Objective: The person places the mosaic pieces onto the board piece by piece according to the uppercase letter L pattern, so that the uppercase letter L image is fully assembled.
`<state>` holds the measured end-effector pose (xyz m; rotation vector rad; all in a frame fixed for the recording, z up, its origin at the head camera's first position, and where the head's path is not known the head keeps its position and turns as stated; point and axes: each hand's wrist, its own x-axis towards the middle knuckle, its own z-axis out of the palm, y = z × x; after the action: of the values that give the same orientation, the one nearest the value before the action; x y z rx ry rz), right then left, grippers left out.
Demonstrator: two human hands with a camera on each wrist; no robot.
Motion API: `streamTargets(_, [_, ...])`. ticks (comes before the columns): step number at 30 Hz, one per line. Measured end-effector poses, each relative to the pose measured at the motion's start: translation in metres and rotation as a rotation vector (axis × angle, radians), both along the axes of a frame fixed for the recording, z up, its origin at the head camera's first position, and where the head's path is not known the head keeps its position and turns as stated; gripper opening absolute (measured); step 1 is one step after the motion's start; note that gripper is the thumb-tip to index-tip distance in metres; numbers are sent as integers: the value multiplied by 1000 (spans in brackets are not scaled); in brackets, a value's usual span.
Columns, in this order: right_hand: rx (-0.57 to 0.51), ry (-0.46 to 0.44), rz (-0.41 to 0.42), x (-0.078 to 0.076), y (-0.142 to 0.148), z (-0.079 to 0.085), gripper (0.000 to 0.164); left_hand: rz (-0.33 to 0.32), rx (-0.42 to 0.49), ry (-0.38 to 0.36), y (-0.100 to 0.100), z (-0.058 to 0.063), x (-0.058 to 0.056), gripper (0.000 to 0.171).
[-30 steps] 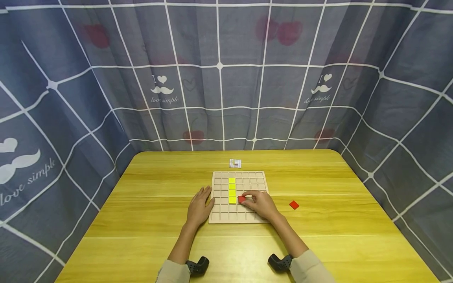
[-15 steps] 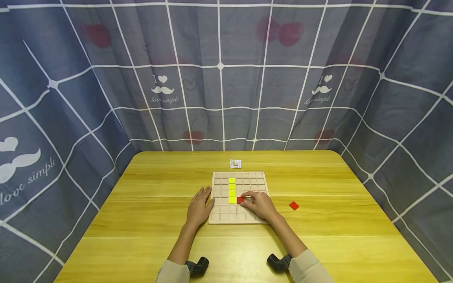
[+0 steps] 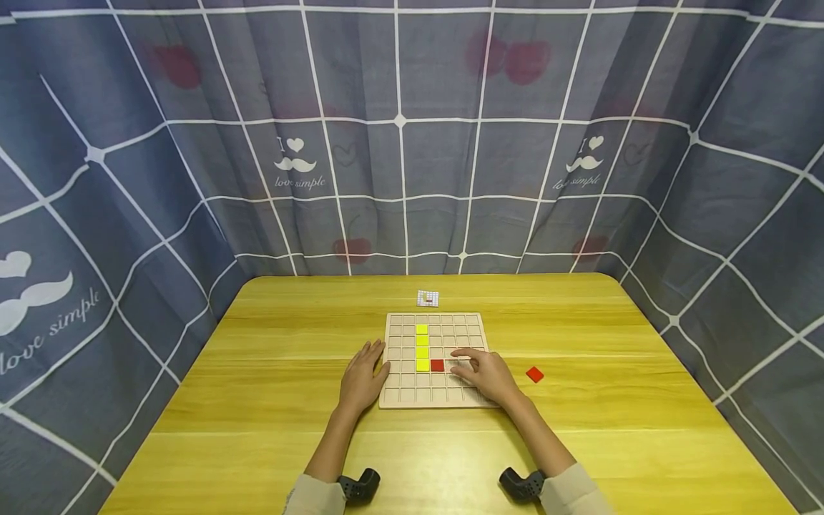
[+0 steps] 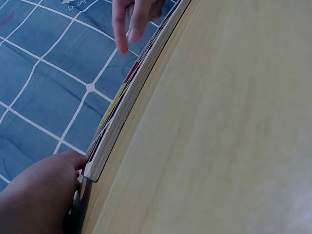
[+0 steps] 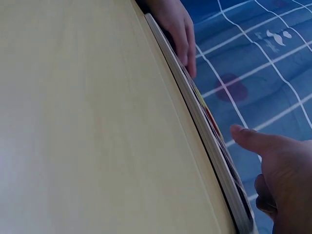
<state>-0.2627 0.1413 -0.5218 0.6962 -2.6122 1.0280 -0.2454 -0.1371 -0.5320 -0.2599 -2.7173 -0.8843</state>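
Observation:
A wooden grid board (image 3: 402, 395) lies on the table, with a column of several yellow square tiles (image 3: 422, 347) set in its cells. Right beside the lowest yellow one, a red square tile (image 3: 437, 365) sits in a cell. My right hand (image 3: 488, 373) hovers over the board's right part, thumb and forefinger spread apart with nothing between them. Along the board's left edge rests my left hand (image 3: 362, 378), fingers straight; in the left wrist view its thumb touches the board's corner. Another red tile (image 3: 535, 374) lies on the table to the right of the board.
A small card (image 3: 428, 298) printed with a coloured grid lies just behind the board. Dark curtains (image 3: 399, 157) with white lines hang around the wooden table (image 3: 270, 372). Black devices are strapped to both wrists.
My right hand has let go of the red tile, now flat in its cell next to the lowest yellow tile, and has drawn back to the right. The left hand has stayed put.

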Motion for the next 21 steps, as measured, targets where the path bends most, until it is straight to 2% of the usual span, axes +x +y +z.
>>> streamTargets(11, [-41, 43, -63, 20, 68, -1, 34, -5, 8, -13, 1, 2, 0, 48])
streamTargets(21, [56, 57, -241, 35, 122, -7, 35, -8, 5, -10, 1, 3, 1, 48])
